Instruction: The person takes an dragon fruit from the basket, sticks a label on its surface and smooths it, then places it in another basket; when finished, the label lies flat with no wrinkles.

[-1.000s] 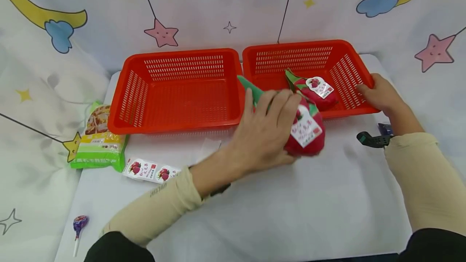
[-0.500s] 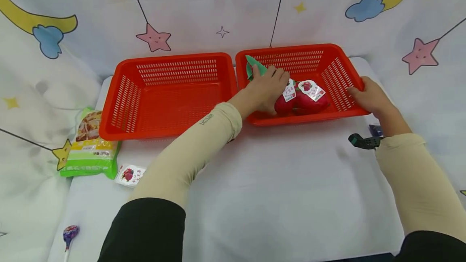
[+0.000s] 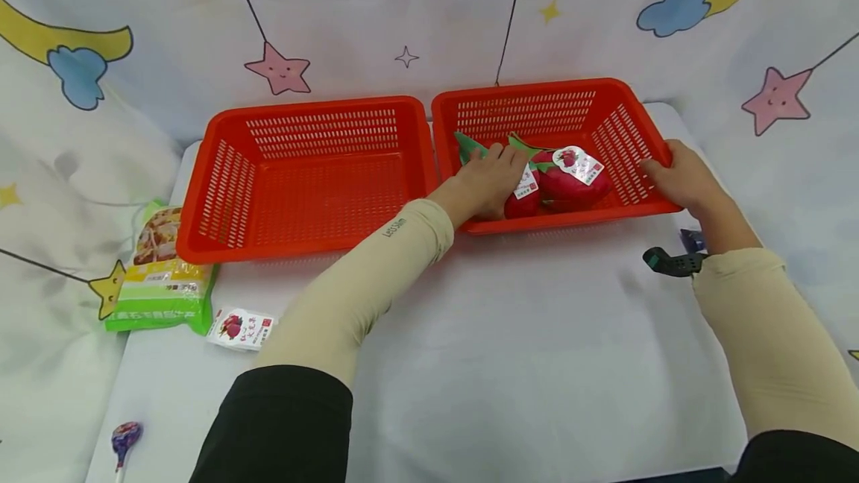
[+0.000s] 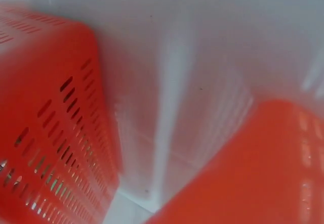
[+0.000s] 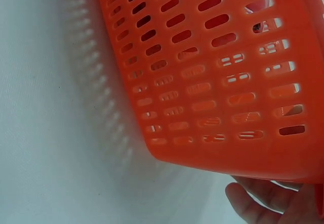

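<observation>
Inside the right-hand red basket, my left hand holds a toy dragon fruit with green leaves and a white label. Part of this fruit is hidden under the hand. A second labelled toy dragon fruit lies beside it to the right. My right hand grips the basket's right rim, thumb on the inner side. In the right wrist view, some fingers of the right hand show below the basket wall. The left wrist view shows basket walls but not the left hand.
Another red basket stands to the left, with nothing seen inside. Along the table's left side lie a green and yellow food bag, a label strip and a lollipop. A small dark packet lies near the right wrist.
My left hand has carried the dragon fruit from in front of the right basket into it, beside the other fruit, and then lowered slightly. My right hand stays on the rim.
</observation>
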{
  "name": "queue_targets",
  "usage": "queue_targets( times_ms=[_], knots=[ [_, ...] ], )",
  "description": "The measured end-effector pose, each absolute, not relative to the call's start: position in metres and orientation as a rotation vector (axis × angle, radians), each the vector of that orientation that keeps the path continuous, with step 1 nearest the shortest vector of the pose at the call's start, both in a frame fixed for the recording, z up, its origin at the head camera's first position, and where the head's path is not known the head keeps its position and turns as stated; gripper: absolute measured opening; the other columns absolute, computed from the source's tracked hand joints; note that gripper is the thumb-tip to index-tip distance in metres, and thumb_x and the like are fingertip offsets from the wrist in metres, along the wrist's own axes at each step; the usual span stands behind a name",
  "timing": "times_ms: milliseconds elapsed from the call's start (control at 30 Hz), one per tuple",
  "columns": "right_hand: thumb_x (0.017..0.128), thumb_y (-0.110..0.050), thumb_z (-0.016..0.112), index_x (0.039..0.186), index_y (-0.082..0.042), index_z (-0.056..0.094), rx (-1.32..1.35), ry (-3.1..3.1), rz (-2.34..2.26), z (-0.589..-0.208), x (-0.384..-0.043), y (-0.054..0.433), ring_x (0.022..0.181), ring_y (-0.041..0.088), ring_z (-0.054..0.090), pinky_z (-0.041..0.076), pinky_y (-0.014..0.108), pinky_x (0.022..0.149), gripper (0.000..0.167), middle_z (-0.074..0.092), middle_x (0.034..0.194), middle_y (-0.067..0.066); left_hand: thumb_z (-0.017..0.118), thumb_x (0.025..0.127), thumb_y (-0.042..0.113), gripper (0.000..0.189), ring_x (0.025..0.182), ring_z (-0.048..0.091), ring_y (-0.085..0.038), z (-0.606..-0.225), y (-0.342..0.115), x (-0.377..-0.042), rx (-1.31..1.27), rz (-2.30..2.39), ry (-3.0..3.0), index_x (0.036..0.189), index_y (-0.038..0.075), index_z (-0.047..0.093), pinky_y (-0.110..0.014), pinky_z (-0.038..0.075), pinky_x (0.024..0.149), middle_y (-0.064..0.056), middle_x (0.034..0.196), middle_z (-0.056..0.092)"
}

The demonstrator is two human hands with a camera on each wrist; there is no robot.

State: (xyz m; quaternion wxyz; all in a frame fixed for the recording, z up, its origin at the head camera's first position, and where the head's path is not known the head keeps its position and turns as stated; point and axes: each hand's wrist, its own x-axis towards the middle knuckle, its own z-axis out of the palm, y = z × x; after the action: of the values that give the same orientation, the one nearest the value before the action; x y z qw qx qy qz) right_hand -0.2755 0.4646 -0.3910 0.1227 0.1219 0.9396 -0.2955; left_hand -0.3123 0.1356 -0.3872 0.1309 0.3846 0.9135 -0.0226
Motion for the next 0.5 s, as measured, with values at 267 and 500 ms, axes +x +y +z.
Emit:
queue_targets(
  times_ms=[267,500],
  knots=[
    [0.104,-0.052,0.041,0.157,0.007,0.012,0.327,2.730,-0.830,-0.392,-0.276,0.473,0.098,0.039,0.062,0.063,0.040,0.067,0.084,0.044,0.136,0.035,0.081,0.080,0.052,0.126,0.154,0.021,-0.029,-0.381,0.138,-0.307,0.951,0.010,2.669,0.164,0.014,-0.005,-0.057,0.032,0.121,-0.006,0.170,0.017],
    [0.103,-0.047,0.044,0.159,0.005,0.007,0.367,2.864,-0.649,-0.387,-0.266,0.470,0.112,0.053,0.051,0.059,0.061,0.077,0.085,0.037,0.139,0.041,0.075,0.086,0.052,0.111,0.157,0.015,-0.035,-0.353,0.115,-0.277,0.882,0.148,2.746,0.164,0.014,0.007,-0.061,0.025,0.123,-0.013,0.171,0.009]
  ],
)
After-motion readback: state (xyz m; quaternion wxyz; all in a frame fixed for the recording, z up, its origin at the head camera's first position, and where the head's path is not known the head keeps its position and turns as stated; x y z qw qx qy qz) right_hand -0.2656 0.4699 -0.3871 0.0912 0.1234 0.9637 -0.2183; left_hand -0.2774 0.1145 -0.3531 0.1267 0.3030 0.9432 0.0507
